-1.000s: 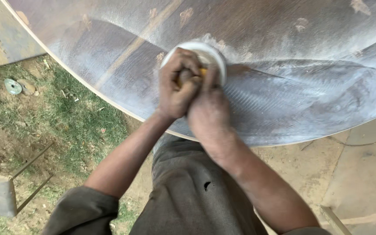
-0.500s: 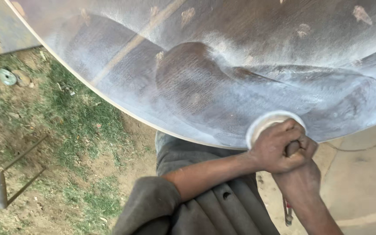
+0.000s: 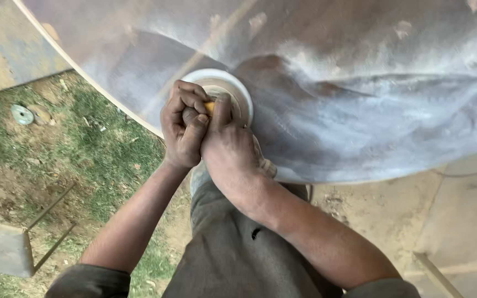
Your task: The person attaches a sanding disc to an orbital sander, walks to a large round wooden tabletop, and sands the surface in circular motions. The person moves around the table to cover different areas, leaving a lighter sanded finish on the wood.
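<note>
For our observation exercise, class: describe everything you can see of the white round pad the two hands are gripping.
The pad is a white, dusty-looking disc with a raised rim and a duller centre; its material cannot be told. It lies flat against the large curved grey sheet, near the sheet's lower edge. A yellow handle part shows between the fingers. The left hand and right hand clasp together over its near side, hiding much of it.

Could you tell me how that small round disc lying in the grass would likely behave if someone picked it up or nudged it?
The disc looks thin and flat, so it is probably stiff and light. Lying flat on the grass, it seems unlikely to roll; on edge, its round rim probably would. It lies well away from both hands, untouched.
</note>
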